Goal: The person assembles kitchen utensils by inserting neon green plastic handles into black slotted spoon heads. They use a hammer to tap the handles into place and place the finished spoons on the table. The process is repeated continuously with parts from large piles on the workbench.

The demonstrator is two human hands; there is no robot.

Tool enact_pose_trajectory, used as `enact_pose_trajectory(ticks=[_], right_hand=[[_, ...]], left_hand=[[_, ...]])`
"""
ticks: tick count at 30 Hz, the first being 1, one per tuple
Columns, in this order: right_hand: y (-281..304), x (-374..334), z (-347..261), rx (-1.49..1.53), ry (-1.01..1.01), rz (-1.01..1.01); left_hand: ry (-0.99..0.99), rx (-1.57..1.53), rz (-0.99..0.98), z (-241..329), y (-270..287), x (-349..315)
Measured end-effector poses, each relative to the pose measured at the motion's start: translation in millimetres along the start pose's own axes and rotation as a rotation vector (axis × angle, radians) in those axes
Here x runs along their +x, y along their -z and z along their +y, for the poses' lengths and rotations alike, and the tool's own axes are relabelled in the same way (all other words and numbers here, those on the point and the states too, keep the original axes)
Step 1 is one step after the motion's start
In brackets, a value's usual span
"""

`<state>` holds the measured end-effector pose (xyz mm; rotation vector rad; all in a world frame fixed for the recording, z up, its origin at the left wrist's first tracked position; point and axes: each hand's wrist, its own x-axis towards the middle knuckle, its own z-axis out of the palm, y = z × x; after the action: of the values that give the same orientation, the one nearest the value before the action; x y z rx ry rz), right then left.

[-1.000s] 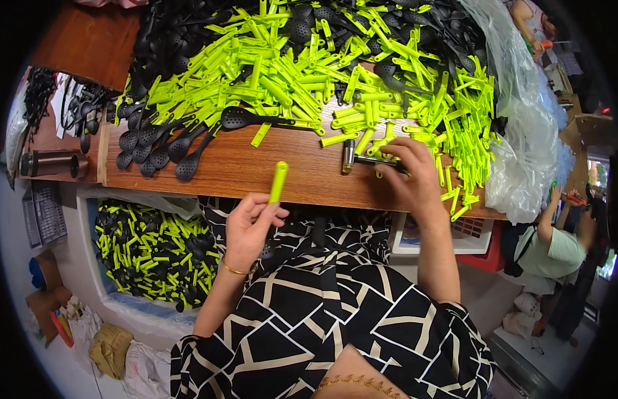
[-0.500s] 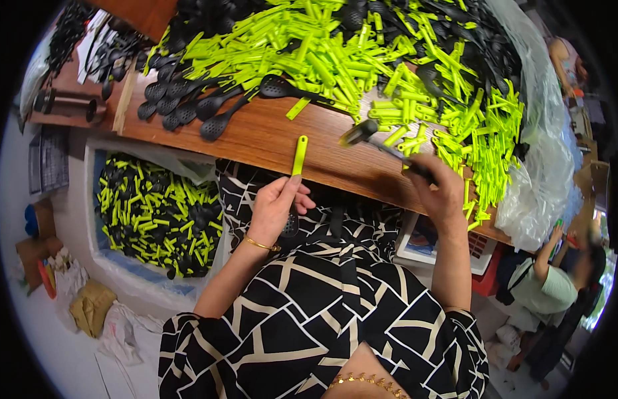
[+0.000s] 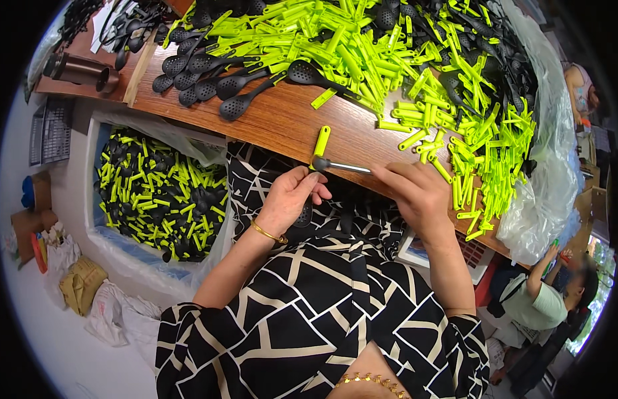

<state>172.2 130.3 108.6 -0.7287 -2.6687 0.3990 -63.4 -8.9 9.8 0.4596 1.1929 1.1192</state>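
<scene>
At the table's front edge my left hand (image 3: 294, 198) is closed around a slotted spoon. Its lime-green handle (image 3: 323, 141) points up over the wood, and its black perforated head (image 3: 305, 215) shows below my fingers. My right hand (image 3: 418, 198) grips a small hammer (image 3: 349, 167) with a metal shaft. The dark hammer head meets the lower part of the green handle, just above my left fingertips. My right fingers hide the hammer's grip.
Loose lime-green handles (image 3: 352, 60) pile across the table (image 3: 269, 126). Black slotted spoons (image 3: 236, 105) lie at the left. A lined bin (image 3: 96, 179) of green-and-black pieces stands below left. Clear plastic sheeting (image 3: 531, 219) hangs at the right. Another person (image 3: 535, 299) is at the far right.
The hammer has swung down and left from its raised place onto the green handle. My right hand moved slightly left with it. My left hand still holds the slotted spoon, shifted slightly right.
</scene>
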Motion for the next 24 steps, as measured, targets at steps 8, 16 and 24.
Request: enact_pose_trajectory(ticks=[8,16,24], right_hand=[[-4.2,-25.1,32.6,0.275,-0.359,-0.134],[-5.5,-21.5,33.4,0.055,-0.284,-0.037],[-71.8,112.3,24.1,-0.085,0.155,0.140]], left_hand=[[-0.046,-0.144,0.163,-0.8,9.4,-7.0],[-0.321,0.083,0.325,-1.1,40.0,-38.4],[-0.234,1.418,0.971,-70.6,201.2,-71.2]])
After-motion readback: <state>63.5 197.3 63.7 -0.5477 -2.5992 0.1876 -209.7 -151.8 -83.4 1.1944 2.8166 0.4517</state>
